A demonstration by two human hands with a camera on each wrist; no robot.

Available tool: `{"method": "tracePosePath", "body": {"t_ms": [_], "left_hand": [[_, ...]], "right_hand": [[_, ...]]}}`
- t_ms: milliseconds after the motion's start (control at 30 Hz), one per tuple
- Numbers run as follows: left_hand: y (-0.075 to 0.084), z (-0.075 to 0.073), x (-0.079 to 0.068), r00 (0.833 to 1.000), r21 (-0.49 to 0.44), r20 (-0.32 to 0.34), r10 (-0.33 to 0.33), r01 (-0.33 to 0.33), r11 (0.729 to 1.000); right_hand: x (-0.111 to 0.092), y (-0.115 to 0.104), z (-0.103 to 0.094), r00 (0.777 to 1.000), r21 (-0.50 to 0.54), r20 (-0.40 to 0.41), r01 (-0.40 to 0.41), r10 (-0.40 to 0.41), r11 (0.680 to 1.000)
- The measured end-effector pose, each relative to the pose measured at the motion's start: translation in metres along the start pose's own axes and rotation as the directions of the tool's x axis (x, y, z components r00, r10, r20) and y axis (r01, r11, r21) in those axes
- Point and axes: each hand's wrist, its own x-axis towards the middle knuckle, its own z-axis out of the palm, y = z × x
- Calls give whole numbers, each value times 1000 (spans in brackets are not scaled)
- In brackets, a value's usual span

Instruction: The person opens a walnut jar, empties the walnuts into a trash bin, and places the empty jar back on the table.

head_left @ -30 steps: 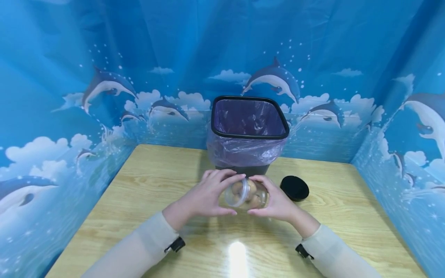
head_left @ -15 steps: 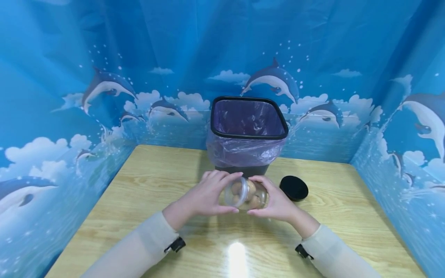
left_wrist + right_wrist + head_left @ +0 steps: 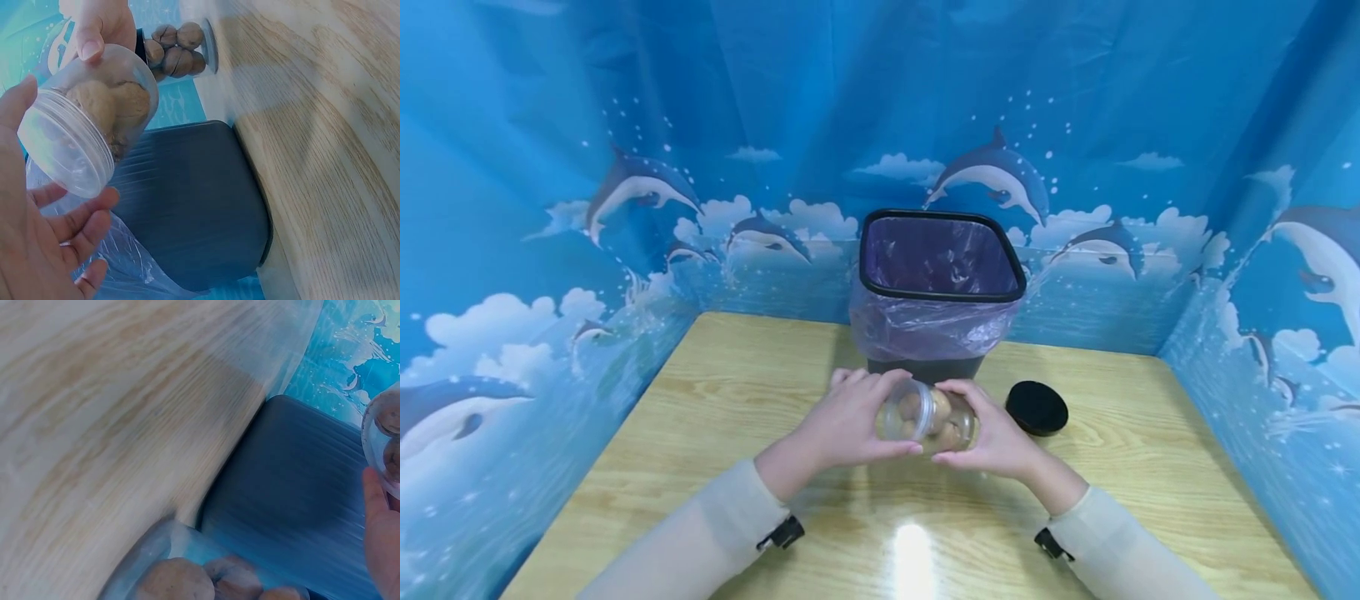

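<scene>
A clear jar (image 3: 134,72) with walnuts (image 3: 94,106) inside lies tilted on its side between both hands. My right hand (image 3: 996,433) holds its base end, thumb and fingers on opposite sides. At the other end, my left hand (image 3: 842,425) curves thumb and fingers around the ridged, see-through rim (image 3: 69,144). From the left wrist, the thumb tip and fingertips sit right at that rim. In the right wrist view the jar and right hand (image 3: 381,544) show only partly, at the edge.
A black bin (image 3: 940,296) with a purple liner stands just behind the hands. Right of it is a second jar with a black lid (image 3: 1036,407) and walnuts (image 3: 178,59) in it. Dolphin-print curtains surround the wooden table (image 3: 730,367).
My left hand has turned slightly about the jar's rim: its thumb has shifted right and its index fingertip left. The right hand stays in place.
</scene>
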Motion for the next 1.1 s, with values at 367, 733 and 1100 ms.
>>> {"method": "tracePosePath", "body": {"t_ms": [367,733,1100], "left_hand": [[8,-2,1,995,-1,21,-97,97,995],[4,0,-3,997,15,-32,-72,72,997],[-9,0,-5,989,8,-52,139,-139,990]], "right_hand": [[0,-2,1,1000,0,-2,-6,6,1000],[1,-7,-1,999,15,19,-38,38,999],[2,-8,0,999,4,30,-32,32,999]]}}
